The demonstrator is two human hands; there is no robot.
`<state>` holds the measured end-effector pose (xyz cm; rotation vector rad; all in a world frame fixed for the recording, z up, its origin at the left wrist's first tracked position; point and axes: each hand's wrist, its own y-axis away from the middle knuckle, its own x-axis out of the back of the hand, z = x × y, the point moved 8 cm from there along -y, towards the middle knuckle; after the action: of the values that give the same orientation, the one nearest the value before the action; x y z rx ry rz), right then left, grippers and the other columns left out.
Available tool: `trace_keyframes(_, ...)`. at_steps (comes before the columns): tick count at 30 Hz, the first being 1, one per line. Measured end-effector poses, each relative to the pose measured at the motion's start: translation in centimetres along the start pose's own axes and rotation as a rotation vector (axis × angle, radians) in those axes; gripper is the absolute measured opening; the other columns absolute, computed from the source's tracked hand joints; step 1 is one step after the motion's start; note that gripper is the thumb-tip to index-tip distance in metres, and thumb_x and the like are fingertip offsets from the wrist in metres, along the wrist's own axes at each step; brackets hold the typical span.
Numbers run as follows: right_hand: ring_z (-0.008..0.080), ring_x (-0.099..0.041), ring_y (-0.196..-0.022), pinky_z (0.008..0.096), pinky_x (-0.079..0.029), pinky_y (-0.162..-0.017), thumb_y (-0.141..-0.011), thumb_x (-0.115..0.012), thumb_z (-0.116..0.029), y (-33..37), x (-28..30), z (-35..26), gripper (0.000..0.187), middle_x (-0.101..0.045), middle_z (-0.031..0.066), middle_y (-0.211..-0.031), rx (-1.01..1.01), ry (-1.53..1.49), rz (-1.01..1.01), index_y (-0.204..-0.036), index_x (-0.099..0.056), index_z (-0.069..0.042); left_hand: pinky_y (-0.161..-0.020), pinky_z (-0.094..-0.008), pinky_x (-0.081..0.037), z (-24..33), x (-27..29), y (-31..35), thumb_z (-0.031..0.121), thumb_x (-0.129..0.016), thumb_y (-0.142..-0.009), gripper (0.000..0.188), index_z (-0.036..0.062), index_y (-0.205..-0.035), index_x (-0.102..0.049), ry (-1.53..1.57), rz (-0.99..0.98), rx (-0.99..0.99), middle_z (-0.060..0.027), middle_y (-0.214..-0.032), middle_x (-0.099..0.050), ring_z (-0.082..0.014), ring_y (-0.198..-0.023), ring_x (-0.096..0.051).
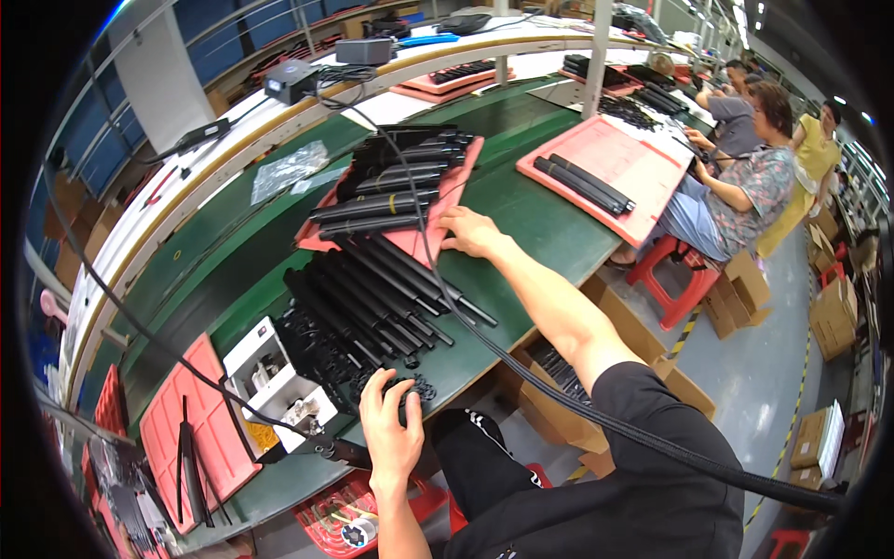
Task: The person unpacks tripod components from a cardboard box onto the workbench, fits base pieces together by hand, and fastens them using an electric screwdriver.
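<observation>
Several black tubes [377, 207] on a pink tray [463, 177], green bench [507, 200]; head view.
Bench stands in a workshop with a grey floor [787, 340]; a seated person [759, 182] works at the right. Black rods [363, 303] lie in a row, nearer than the tubes. Right arm extends forward, right hand [473, 233] at the tray's right edge; whether its fingers grip it cannot be told. Left hand [391, 424] is raised beside small black parts [426, 387], fingers curved, spread from the thumb.
</observation>
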<state>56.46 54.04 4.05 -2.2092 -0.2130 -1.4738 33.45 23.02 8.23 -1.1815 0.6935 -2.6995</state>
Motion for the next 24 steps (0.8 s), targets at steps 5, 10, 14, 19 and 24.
trace_keyframes(5,0.0259,-0.052,-0.134,0.0427,-0.05,-0.104,-0.083,-0.074,-0.029,0.4,0.3,0.3,0.048,-0.061,0.004,-0.134,-0.015,-0.012,0.022,-0.13,-0.067,-0.019,-0.108,-0.0483,-0.042,0.3,-0.2,0.1,0.006,-0.069,-0.09,0.02,0.0027,-0.11,-0.069,0.014,-0.002,0.0,-0.018,-0.131,-0.06,-0.0384,-0.129,-0.054)
trace_keyframes(10,0.0259,-0.052,-0.134,0.043,-0.05,-0.105,-0.083,-0.075,-0.029,0.5,0.1,0.3,0.049,-0.061,0.0039,-0.134,-0.028,-0.008,0.028,-0.13,-0.067,-0.018,-0.109,-0.048,-0.041,0.1,-0.1,0.5,0.005,-0.069,-0.09,0.02,0.0027,-0.11,-0.069,0.015,-0.008,0.011,-0.0178,-0.132,-0.059,-0.0381,-0.129,-0.053)
trace_keyframes(14,0.026,-0.052,-0.134,0.0433,-0.049,-0.105,-0.083,-0.077,-0.03,0.5,0.1,0.2,0.049,-0.061,0.004,-0.134,-0.018,-0.008,0.039,-0.129,-0.068,-0.017,-0.109,-0.0481,-0.041,-0.1,0.3,0.6,0.005,-0.069,-0.091,0.019,0.0027,-0.11,-0.069,0.014,-0.007,0.009,-0.0177,-0.131,-0.059,-0.0379,-0.13,-0.053)
trace_keyframes(19,0.0262,-0.052,-0.133,0.0439,-0.049,-0.105,-0.083,-0.077,-0.031,0.4,0.2,0.4,0.049,-0.061,0.004,-0.134,-0.027,0.006,0.016,-0.129,-0.068,-0.017,-0.109,-0.0486,-0.041,-0.2,0.7,0.5,0.004,-0.068,-0.09,0.02,0.0024,-0.109,-0.069,0.034,-0.002,0.014,-0.0176,-0.131,-0.059,-0.038,-0.13,-0.053)
trace_keyframes(24,0.0288,-0.053,-0.133,0.0429,-0.048,-0.107,-0.086,-0.075,-0.028,0.6,0.4,-0.2,0.045,-0.059,0.006,-0.139,-0.002,0.007,0.005,-0.128,-0.066,-0.012,-0.11,-0.0481,-0.04,-0.1,0.7,-0.3,0.004,-0.067,-0.091,0.018,0.0016,-0.109,-0.069,0.069,-0.015,0.022,-0.017,-0.132,-0.059,-0.038,-0.131,-0.052)
